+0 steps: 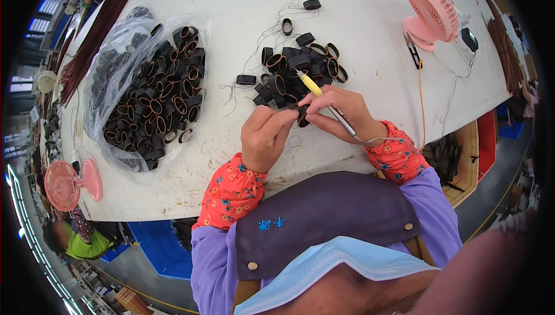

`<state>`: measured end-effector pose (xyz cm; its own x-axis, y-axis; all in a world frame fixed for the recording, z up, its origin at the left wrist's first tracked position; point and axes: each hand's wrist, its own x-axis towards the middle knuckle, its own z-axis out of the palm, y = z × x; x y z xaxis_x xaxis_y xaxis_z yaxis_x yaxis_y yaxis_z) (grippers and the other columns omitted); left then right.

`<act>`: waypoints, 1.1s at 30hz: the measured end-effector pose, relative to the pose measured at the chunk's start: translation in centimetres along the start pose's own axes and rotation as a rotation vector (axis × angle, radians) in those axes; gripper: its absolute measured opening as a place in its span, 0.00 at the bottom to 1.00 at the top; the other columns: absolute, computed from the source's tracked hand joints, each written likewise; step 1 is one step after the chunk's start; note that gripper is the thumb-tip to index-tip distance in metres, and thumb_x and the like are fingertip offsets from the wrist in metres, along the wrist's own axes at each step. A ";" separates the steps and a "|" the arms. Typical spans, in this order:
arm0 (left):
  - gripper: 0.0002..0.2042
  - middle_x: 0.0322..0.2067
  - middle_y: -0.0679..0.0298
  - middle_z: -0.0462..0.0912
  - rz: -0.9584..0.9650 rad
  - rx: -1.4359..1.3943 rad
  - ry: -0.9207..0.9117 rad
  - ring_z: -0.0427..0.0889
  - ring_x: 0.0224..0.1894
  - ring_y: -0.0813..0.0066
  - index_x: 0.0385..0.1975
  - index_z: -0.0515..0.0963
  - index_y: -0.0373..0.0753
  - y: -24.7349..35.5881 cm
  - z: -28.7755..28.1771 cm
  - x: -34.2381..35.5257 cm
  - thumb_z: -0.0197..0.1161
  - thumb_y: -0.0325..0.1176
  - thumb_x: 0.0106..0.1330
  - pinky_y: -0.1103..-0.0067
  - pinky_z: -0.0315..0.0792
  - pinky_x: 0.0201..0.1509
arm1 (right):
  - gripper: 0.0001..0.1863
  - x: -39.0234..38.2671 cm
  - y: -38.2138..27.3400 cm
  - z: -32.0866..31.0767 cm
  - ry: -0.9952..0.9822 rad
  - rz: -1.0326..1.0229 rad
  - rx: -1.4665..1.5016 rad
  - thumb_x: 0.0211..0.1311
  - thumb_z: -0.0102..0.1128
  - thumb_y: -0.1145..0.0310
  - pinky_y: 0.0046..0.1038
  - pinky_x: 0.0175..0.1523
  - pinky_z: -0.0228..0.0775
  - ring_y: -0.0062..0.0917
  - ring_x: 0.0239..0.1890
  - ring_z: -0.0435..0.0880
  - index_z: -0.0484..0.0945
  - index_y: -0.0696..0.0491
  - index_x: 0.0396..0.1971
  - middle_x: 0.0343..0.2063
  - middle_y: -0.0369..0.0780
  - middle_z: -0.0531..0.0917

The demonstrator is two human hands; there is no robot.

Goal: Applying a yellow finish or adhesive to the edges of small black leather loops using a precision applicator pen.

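Between my two hands is a small black loop (pixel 303 117), like a belt keeper. My right hand (pixel 347 109) is closed, with thumb and forefinger on the loop's right side. That same hand also holds a pen-shaped tool (pixel 313 86) with a yellow front, metal body and grey cable, its tip pointing away up-left. My left hand (pixel 263 138) is closed in a pinch at the loop's left edge; whatever its fingertips grip is too small to make out. Just beyond them lies a heap of similar black loops (pixel 298 63), with loose threads around it.
A clear plastic bag (pixel 95 104) full of black loops lies at left on the white table (pixel 231 2). Pink fans (pixel 430 11) stand far right and near left. Black snips (pixel 413 52) with an orange cord lie at right. A person (pixel 87 242) sits at lower left.
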<state>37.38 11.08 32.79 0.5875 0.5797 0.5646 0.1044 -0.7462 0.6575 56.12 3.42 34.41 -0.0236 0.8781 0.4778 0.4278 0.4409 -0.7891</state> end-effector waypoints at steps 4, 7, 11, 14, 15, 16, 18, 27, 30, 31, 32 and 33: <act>0.08 0.26 0.66 0.73 -0.226 -0.248 -0.018 0.70 0.24 0.80 0.33 0.78 0.37 0.3 0.4 0.4 0.63 0.18 0.56 0.83 0.65 0.25 | 0.12 -0.2 0.0 0.1 0.020 0.031 0.061 0.49 0.65 0.82 0.24 0.38 0.72 0.25 0.30 0.78 0.73 0.53 0.32 0.35 0.42 0.82; 0.03 0.32 0.68 0.74 -0.364 -0.703 -0.039 0.67 0.25 0.85 0.36 0.73 0.38 -0.9 0.8 -0.3 0.58 0.23 0.64 0.87 0.63 0.27 | 0.11 -0.1 -0.1 0.3 0.045 0.010 0.039 0.49 0.65 0.82 0.24 0.39 0.73 0.26 0.32 0.79 0.74 0.53 0.32 0.33 0.40 0.82; 0.02 0.31 0.66 0.75 -0.638 -1.030 -0.159 0.65 0.23 0.86 0.38 0.69 0.39 -0.5 0.5 -0.2 0.52 0.27 0.69 0.88 0.61 0.26 | 0.12 -0.3 -0.1 0.5 0.050 -0.004 0.030 0.49 0.65 0.81 0.25 0.40 0.73 0.27 0.33 0.79 0.74 0.53 0.32 0.34 0.40 0.81; 0.02 0.29 0.66 0.75 -0.646 -1.069 -0.164 0.65 0.22 0.87 0.38 0.68 0.38 -0.6 0.4 -0.2 0.51 0.28 0.70 0.89 0.61 0.26 | 0.11 -0.7 0.4 0.2 0.019 0.011 0.048 0.54 0.63 0.76 0.26 0.42 0.72 0.28 0.36 0.79 0.74 0.54 0.37 0.37 0.42 0.80; 0.03 0.29 0.66 0.76 -0.661 -1.033 -0.157 0.65 0.22 0.88 0.37 0.68 0.37 -0.6 0.2 -0.1 0.51 0.28 0.70 0.89 0.62 0.26 | 0.12 -0.8 0.5 0.1 -0.009 0.020 0.048 0.59 0.61 0.71 0.27 0.45 0.72 0.27 0.38 0.79 0.73 0.54 0.42 0.39 0.42 0.80; 0.03 0.29 0.66 0.76 -0.662 -1.033 -0.156 0.65 0.22 0.88 0.37 0.68 0.37 -0.6 0.1 0.0 0.51 0.28 0.70 0.89 0.62 0.26 | 0.12 -0.7 0.3 0.1 -0.010 0.021 0.049 0.59 0.61 0.71 0.27 0.45 0.72 0.27 0.38 0.79 0.73 0.54 0.42 0.39 0.42 0.80; 0.03 0.29 0.68 0.75 -0.653 -0.901 -0.181 0.68 0.24 0.87 0.37 0.68 0.36 -0.8 -0.3 0.0 0.51 0.28 0.69 0.89 0.64 0.28 | 0.19 -0.1 -0.6 -0.3 0.095 0.153 0.312 0.67 0.50 0.61 0.29 0.52 0.69 0.27 0.44 0.78 0.67 0.56 0.53 0.43 0.44 0.77; 0.03 0.29 0.70 0.74 -0.539 -0.771 -0.132 0.73 0.29 0.87 0.37 0.69 0.35 -0.5 0.4 -0.2 0.53 0.26 0.68 0.88 0.68 0.34 | 0.14 -0.7 -0.5 -0.9 0.082 0.229 0.837 0.71 0.41 0.63 0.31 0.42 0.75 0.22 0.23 0.80 0.69 0.59 0.43 0.23 0.38 0.78; 0.03 0.30 0.69 0.72 -0.544 -0.759 -0.169 0.72 0.30 0.85 0.39 0.69 0.35 -0.5 0.3 -0.3 0.53 0.26 0.68 0.87 0.68 0.36 | 0.14 -0.7 -1.2 -0.7 0.032 0.352 0.740 0.71 0.43 0.64 0.22 0.28 0.72 0.20 0.22 0.79 0.73 0.61 0.37 0.18 0.37 0.76; 0.03 0.30 0.69 0.72 -0.545 -0.759 -0.169 0.72 0.30 0.85 0.39 0.69 0.35 -0.5 0.3 -0.3 0.53 0.26 0.68 0.87 0.68 0.36 | 0.14 -0.7 -1.0 -0.7 0.032 0.353 0.740 0.71 0.43 0.64 0.22 0.28 0.72 0.20 0.22 0.79 0.73 0.61 0.37 0.18 0.37 0.76; 0.03 0.31 0.69 0.72 -0.539 -0.752 -0.170 0.72 0.30 0.85 0.38 0.69 0.35 -0.5 0.3 -0.3 0.53 0.26 0.68 0.87 0.68 0.36 | 0.14 -0.9 -0.8 -0.7 -0.002 0.346 0.714 0.71 0.43 0.64 0.23 0.29 0.73 0.21 0.21 0.79 0.72 0.61 0.38 0.25 0.43 0.78; 0.03 0.31 0.69 0.72 -0.533 -0.746 -0.171 0.72 0.30 0.85 0.38 0.69 0.35 -0.4 0.4 -0.3 0.53 0.25 0.68 0.87 0.68 0.36 | 0.14 -1.0 -0.7 -0.7 -0.036 0.339 0.688 0.71 0.42 0.64 0.25 0.30 0.75 0.22 0.21 0.79 0.71 0.61 0.39 0.32 0.49 0.81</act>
<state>37.43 11.09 32.12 0.7264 0.6852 0.0543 -0.1135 0.0417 0.9927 56.48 2.16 34.74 -0.0256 0.9863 0.1632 -0.2414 0.1524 -0.9584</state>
